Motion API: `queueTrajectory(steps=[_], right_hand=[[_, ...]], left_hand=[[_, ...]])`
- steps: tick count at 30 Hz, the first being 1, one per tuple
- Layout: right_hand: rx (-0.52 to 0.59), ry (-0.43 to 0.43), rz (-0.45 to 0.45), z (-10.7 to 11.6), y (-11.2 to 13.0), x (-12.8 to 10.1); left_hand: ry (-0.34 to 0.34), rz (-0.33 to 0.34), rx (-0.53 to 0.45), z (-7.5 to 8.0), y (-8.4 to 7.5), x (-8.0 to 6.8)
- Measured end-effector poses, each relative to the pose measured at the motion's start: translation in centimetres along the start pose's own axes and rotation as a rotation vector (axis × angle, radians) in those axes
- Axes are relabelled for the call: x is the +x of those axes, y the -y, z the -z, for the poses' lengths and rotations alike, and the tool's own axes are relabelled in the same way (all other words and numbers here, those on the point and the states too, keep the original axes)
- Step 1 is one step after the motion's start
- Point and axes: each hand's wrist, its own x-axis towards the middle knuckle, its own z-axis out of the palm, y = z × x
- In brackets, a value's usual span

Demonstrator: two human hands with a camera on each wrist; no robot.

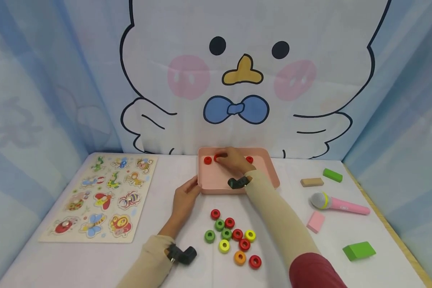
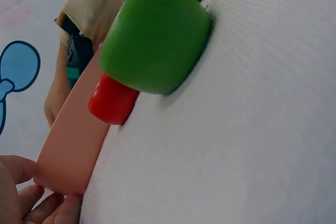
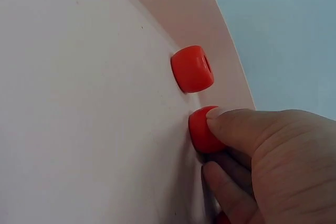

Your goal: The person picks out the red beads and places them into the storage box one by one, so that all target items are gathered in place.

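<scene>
A pink tray stands against the backdrop. My right hand reaches into it and pinches a red bead between thumb and fingers near the far wall. Beside that bead sits another red bead, and one more red bead lies to the right in the tray. At the tray's near left corner, my left hand holds the edge, with the thumb at the rim and the fingers curled by the base. Several red, green, yellow and orange beads lie loose in front of the tray.
To the left lies a wooden insect puzzle board. On the right are a pink toy microphone, a green block, a smaller green block, a wooden block and a pink block. A printed curtain rises behind.
</scene>
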Motion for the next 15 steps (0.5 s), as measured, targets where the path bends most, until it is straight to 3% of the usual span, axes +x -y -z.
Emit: queueTrajectory(steps=[15], right_hand=[[0.113,-0.035,-0.061,0.85,0.59,-0.3]], left_hand=[[-0.002,0.02,0.018,0.04,-0.16,-0.05]])
